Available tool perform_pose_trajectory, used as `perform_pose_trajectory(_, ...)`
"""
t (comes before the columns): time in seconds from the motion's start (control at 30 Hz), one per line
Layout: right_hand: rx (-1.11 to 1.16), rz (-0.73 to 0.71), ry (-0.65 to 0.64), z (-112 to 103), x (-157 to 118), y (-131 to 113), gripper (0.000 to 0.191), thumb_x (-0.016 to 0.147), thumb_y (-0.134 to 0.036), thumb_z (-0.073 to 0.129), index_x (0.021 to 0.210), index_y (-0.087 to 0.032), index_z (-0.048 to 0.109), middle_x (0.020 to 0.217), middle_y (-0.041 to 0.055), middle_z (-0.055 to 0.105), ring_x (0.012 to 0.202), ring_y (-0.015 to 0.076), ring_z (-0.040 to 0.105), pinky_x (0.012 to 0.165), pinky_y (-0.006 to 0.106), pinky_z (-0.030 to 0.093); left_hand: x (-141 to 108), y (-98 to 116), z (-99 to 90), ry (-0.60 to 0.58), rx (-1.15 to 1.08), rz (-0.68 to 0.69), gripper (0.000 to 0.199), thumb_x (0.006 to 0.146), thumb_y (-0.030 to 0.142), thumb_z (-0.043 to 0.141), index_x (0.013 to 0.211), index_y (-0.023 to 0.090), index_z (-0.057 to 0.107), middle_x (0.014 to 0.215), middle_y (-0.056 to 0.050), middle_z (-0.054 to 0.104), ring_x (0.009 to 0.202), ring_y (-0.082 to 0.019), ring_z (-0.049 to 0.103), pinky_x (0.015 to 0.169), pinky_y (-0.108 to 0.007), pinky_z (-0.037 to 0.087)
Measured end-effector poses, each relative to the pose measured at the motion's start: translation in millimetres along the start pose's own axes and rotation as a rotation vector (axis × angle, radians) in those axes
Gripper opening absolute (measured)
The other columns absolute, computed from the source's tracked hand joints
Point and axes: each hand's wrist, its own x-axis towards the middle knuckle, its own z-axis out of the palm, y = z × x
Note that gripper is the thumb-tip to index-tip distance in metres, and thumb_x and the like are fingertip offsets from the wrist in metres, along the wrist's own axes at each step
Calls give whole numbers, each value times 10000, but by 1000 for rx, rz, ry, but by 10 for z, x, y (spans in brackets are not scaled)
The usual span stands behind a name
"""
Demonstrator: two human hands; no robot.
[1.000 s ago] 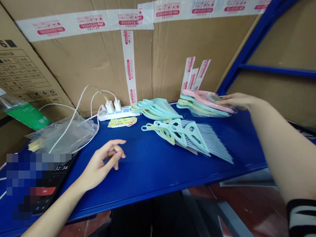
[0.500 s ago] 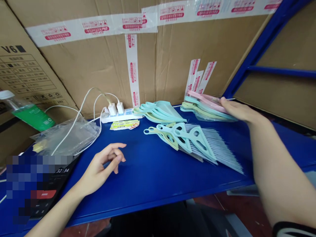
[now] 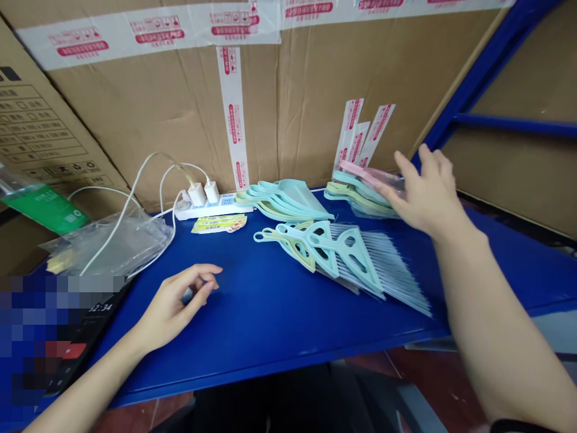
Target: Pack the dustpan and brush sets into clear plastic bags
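My right hand (image 3: 426, 195) is over the right-hand stack, fingers spread, its thumb at the edge of the pink dustpan (image 3: 363, 172); whether they touch I cannot tell. Under the pink one lie light-blue and pale-green dustpans (image 3: 340, 191), their right ends partly hidden by the hand. To the left rests a second stack of light-blue and green dustpans (image 3: 297, 195). In front of it, several hand brushes (image 3: 345, 249) with light-blue and green handles overlap, bristles pointing right. My left hand (image 3: 174, 307) hovers by the table's left part, fingers loosely curled, thumb apart, nothing visibly held.
A white power strip (image 3: 216, 207) with plugs and cables sits at the back, with a yellow packet (image 3: 220, 224) before it. At left are clear plastic bags (image 3: 121, 240), a green-labelled bottle (image 3: 47, 207) and a dark device (image 3: 85, 337). Cardboard (image 3: 180, 108) walls the back; a blue frame post (image 3: 473, 72) stands right.
My right hand has lifted off the pink dustpan's right part, its fingers now raised and spread. My left hand stays nearly in place, and the camera view has shifted slightly.
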Motion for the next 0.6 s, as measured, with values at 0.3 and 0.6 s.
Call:
perform_pose_trajectory(0.3, 360, -396, -365, 57, -471, -579, 345, 871, -510, 590, 1102, -285, 712, 1212, 110, 686, 1223, 360, 559, 1007, 587, 460, 208, 28, 131, -25, 460, 380, 318, 980, 363, 451, 853, 244, 717, 905, -80, 673, 807, -203, 600, 760, -335, 507)
perform_pose_trajectory(0.6, 481, -399, -336, 105, -501, -659, 132, 868, -363, 568, 874, -263, 654, 967, 100, 703, 919, 283, 665, 836, 464, 556, 1485, 498, 640, -104, 671, 492, 358, 955, 112, 381, 1187, 157, 650, 1106, -130, 667, 1033, -256, 572, 861, -382, 451)
